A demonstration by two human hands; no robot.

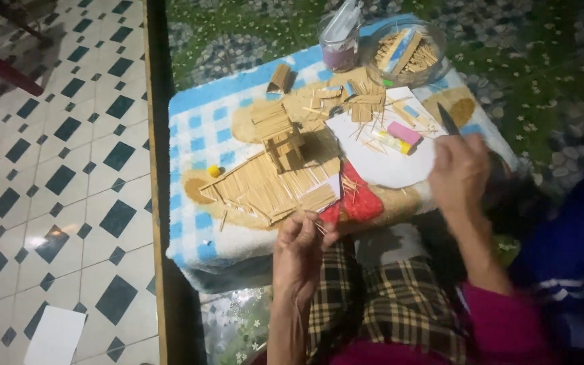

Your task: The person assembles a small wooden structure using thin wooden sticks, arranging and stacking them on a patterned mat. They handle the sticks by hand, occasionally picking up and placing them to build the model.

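Thin pale wooden splints (pixel 318 225), a small bunch pinched at the fingertips, touching the near edge of the flat tan stick-built model (pixel 272 186). Dark pointed blade (pixel 448 120), tilted upright, tip rising above the white paper sheet (pixel 386 162).

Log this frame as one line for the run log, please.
left hand: pinching thin stick at stick model edge | right hand: holding dark blade over white paper | glass bowl of sticks behind

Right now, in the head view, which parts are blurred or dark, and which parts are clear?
Head view: the right hand and its dark blade are smeared by motion; the lower right corner is dark; the stick model on the checked cloth is lit and fairly clear; the floor tiles show soft glare.
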